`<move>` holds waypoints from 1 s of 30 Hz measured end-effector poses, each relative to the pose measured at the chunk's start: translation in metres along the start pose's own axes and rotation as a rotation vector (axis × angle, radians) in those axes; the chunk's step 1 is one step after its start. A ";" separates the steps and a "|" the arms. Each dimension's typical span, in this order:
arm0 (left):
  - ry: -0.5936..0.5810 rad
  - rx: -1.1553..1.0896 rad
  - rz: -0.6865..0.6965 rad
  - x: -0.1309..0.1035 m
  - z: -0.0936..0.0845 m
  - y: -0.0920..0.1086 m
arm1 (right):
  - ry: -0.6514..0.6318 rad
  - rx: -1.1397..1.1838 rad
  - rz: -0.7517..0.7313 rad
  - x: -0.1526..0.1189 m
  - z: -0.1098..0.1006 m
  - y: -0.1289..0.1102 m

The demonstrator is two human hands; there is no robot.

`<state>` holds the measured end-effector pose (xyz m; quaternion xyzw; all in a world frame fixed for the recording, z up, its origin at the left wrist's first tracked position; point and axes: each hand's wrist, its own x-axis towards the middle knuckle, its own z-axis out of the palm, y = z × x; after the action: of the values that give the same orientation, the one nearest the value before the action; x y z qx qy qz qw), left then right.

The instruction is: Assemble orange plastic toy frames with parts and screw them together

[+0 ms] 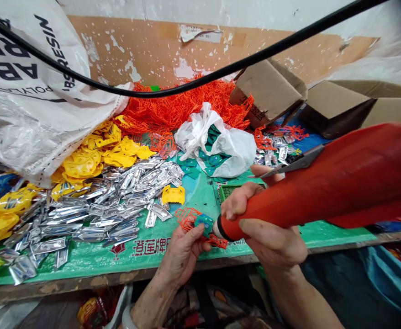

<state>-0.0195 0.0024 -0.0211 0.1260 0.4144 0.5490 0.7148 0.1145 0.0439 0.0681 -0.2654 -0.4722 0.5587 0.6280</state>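
Observation:
My left hand [183, 251] pinches an orange lattice-like plastic part [188, 218] with a small green plastic piece [204, 222] lying on it. My right hand [272, 233] is wrapped round a red power screwdriver [299, 192] that has a metal lever on its upper side. Its pale nose, behind a black ring, meets or nearly meets the green piece; the very tip is hidden. Just behind the left hand lies a yellow plastic part [173, 195]. A heap of shiny silver plastic strips [118, 205] spreads to the left.
Yellow parts [94, 155] lie beside a large white sack [32, 105]. Behind are a pile of orange frames [183, 107] and a white bag [234, 153] of green pieces. Cardboard boxes [272, 89] stand back right. A black cable [173, 92] crosses above the green tabletop [101, 262].

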 end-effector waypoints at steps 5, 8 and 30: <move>-0.003 0.007 -0.006 0.000 0.002 0.001 | -0.053 -0.065 -0.035 -0.006 -0.001 0.003; -0.033 0.003 0.001 0.000 0.003 0.001 | -0.075 -0.095 -0.056 -0.009 -0.002 0.005; 0.017 0.041 0.057 -0.016 -0.010 0.027 | 0.276 -0.388 -0.195 0.048 -0.056 -0.003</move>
<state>-0.0458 -0.0044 -0.0034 0.1476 0.4277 0.5616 0.6927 0.1627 0.0998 0.0619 -0.4078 -0.5038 0.3530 0.6747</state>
